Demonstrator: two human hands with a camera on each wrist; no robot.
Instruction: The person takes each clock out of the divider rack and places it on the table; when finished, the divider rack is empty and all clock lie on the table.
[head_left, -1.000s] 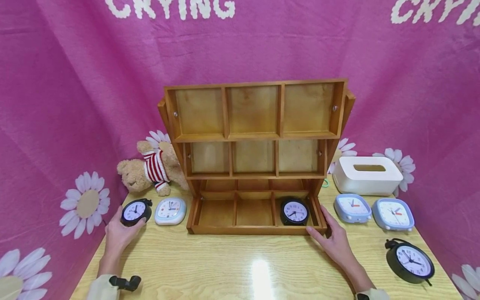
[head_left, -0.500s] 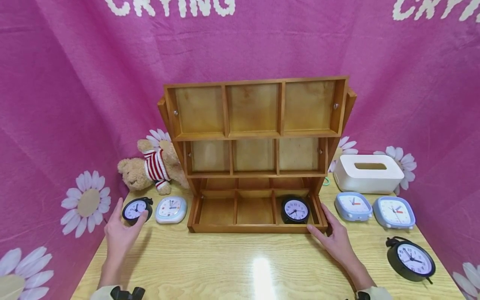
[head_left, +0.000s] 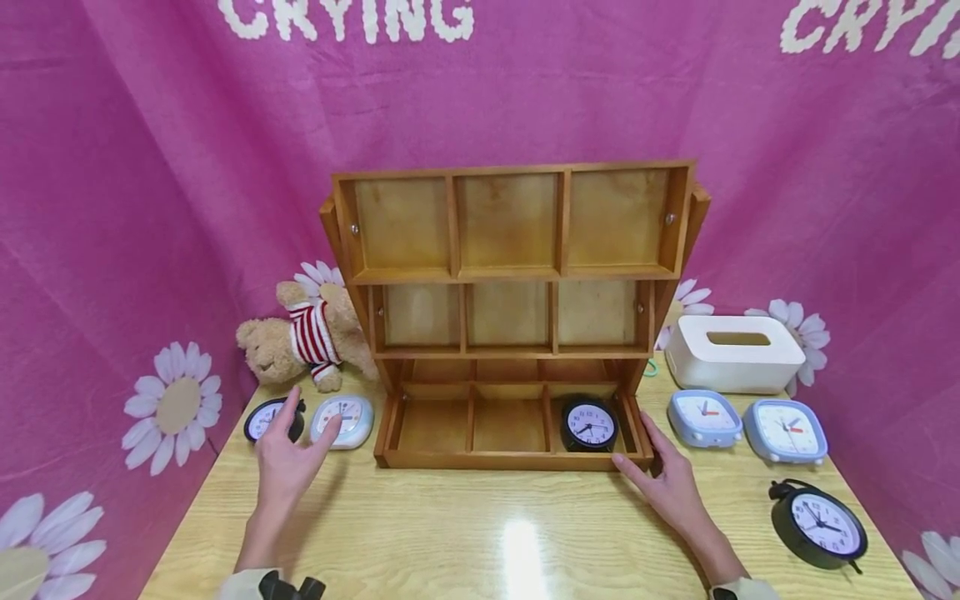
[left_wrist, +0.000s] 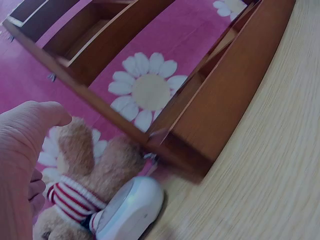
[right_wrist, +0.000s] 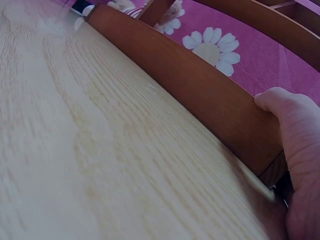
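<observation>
My left hand is raised just in front of a white and light-blue alarm clock, thumb and fingers spread, holding nothing. Behind its fingers a round black alarm clock is partly hidden. In the left wrist view the light-blue clock appears apart from the hand. At the front right corner of the brown wooden tiered shelf, my right hand grips the frame, thumb on the front edge and fingers along the side. Inside the bottom right compartment sits another round black alarm clock.
A teddy bear in a striped sweater lies left of the shelf. On the right stand a white tissue box, two blue alarm clocks and a black twin-bell-style clock. Pink cloth hangs behind.
The left hand let go of the black alarm clock at the far left and moved right, toward the light-blue clock. The right hand stays on the shelf corner.
</observation>
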